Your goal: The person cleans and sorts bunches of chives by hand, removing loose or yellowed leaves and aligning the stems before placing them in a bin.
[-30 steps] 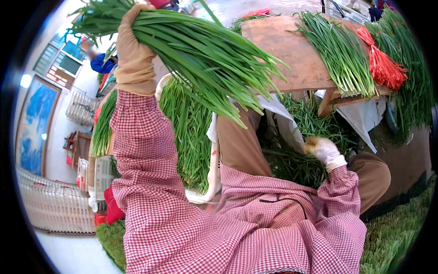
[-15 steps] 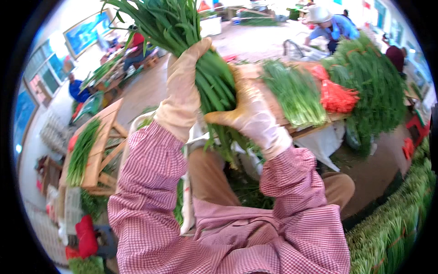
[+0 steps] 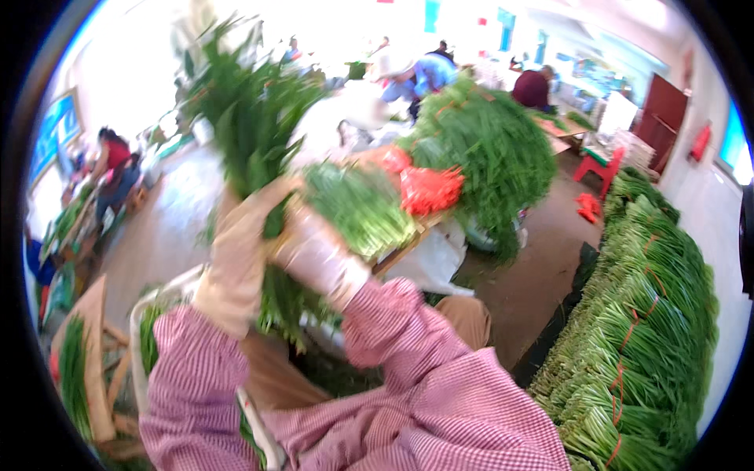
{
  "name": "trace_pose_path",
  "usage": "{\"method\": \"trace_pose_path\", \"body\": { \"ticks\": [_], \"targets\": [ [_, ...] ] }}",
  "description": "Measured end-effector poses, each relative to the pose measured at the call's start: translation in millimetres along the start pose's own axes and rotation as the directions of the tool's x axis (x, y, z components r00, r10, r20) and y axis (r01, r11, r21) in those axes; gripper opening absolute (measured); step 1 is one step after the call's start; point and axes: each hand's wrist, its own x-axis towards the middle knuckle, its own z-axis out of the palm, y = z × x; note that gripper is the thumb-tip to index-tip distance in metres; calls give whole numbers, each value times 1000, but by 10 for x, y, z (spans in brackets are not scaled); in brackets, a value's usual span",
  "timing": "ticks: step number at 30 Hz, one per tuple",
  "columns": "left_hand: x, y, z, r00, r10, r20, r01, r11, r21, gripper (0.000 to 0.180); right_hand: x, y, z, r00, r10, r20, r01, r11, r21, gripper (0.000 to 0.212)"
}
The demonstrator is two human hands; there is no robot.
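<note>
I hold up a thick bunch of chives [image 3: 250, 118] with long, flat green leaves fanning upward, blurred by motion. My left hand [image 3: 239, 251], in a pale glove, is wrapped round its lower part. My right hand [image 3: 318, 250], in a whitish glove stained yellow-brown, is closed against the same bunch on its right side; its fingers are partly hidden. Stem ends hang below the hands over my lap. Just beyond my right hand, loose chives [image 3: 361, 212] lie on a wooden table, beside a bundle of red ties [image 3: 430, 192].
A large heap of greens [image 3: 487, 149] hangs over the table's right end. Tied bundles [image 3: 636, 337] are stacked along the right wall. At lower left, a wooden stand [image 3: 98, 369] carries more chives, near a white-framed container [image 3: 141, 314]. Several people work farther back; a red stool [image 3: 601, 171] stands at right.
My view has swung to the right, so the table and wall stack appear farther left. Both hands still grip the bunch, now more upright; my right hand has drawn closer to my left.
</note>
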Motion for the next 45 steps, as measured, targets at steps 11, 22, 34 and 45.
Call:
{"method": "trace_pose_path", "body": {
  "ticks": [11, 22, 34, 45],
  "targets": [
    [205, 1027, -83, 905, -115, 409, 132, 991, -14, 80, 122, 686, -774, 997, 20, -78, 58, 489, 871, 44],
    [-675, -715, -676, 918, -325, 230, 308, 946, 104, 83, -320, 1384, -1525, 996, -85, -6, 5, -12, 1000, 39],
    [-1486, -1111, -159, 761, -537, 364, 646, 680, -348, 107, -170, 1274, -251, 813, 376, 444, -536, 186, 824, 45],
    [-870, -1559, -1056, 923, -345, -170, 381, 884, 271, 78, 574, 1810, 304, 755, 274, 596, -640, 108, 761, 46]
  ]
}}
